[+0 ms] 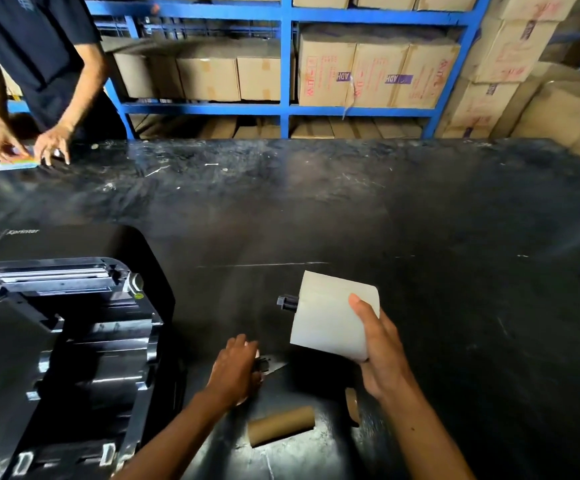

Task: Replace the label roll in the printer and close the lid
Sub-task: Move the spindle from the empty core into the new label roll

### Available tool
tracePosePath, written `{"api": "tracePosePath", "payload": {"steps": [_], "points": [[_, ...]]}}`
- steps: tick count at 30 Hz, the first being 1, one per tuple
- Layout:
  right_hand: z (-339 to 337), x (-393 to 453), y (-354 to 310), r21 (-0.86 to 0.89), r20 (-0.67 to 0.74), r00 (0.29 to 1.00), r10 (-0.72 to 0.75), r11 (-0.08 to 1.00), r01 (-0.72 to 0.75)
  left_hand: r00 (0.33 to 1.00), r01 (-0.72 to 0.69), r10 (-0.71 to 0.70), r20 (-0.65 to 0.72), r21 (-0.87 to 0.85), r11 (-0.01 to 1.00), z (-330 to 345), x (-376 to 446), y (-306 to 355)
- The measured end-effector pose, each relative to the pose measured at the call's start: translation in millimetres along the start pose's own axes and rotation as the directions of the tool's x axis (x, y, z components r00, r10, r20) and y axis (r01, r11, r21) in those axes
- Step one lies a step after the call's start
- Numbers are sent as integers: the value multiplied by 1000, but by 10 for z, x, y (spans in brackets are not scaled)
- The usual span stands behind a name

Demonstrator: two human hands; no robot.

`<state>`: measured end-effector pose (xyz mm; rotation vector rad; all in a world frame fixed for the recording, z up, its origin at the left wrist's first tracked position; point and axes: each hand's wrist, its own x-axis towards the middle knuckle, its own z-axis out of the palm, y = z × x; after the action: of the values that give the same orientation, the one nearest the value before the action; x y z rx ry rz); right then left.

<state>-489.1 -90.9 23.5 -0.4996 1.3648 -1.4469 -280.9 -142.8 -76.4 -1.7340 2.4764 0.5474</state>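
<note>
Head view only. Black table (350, 209), scuffed, with white scratches and dust patches, worst at the near edge. Behind it a blue rack (285, 64) stacked with cartons (378, 74); more cartons are piled at right, partly out of frame. Light is dim and the far shelves are blurred.

Printer (70, 334) sits at the near left of the table, lid (56, 271) up, bay open and dark. Its lower left is cut off by the frame edge. I can't make out what sits inside the bay beyond black plastic and a few shiny clips.

Right hand (382, 348) grips a white roll (333, 317) clear of the table, right of the printer: thumb on the paper face, fingers wrapped behind and hidden. A black spindle (286, 302) pokes out of the roll's left end; the other end is hidden.

Left hand (236, 368) is palm down on the table, fingers curled over a small black part (264, 365) next to a pale scrap. Whether it's pinching the part or just covering it, can't tell.

Empty core (281, 426) lies on its side near the table's front edge. A second brown piece (352, 405) beside the right wrist is half hidden.

Far left, another person (35, 46), head out of frame, has both hands on a coloured card (16, 163) on the table.
</note>
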Motion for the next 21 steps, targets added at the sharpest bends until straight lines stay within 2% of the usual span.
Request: {"api": "tracePosePath", "payload": {"steps": [3,5,6,8,10,11,13,21], "points": [[-27,-73,23,2,0,1000,5,1000,-5,996,80,-88,-27,-222,972,-62,-23,26],[-20,-107,49,-4,18,1000,9,1000,-9,978,112,-180,-104,-469,876,-124,-56,73],[-13,-116,66,-8,25,1000,12,1000,-12,957,117,-250,-146,-596,794,-174,-72,115],[5,-128,96,-12,32,999,19,1000,-18,898,66,-392,-200,-819,570,-307,-114,211],[43,-127,112,-16,50,998,30,999,-30,882,-43,-422,-208,-929,368,-471,-175,298],[61,-124,113,-15,57,998,38,999,-37,885,-88,-407,-225,-940,329,-543,-212,332],[105,-118,114,-7,73,996,55,998,-55,871,-166,-391,-297,-928,334,-649,-309,364],[205,-137,39,-19,191,981,47,999,-44,777,-303,-327,-539,-774,556,-744,-639,442]]}}
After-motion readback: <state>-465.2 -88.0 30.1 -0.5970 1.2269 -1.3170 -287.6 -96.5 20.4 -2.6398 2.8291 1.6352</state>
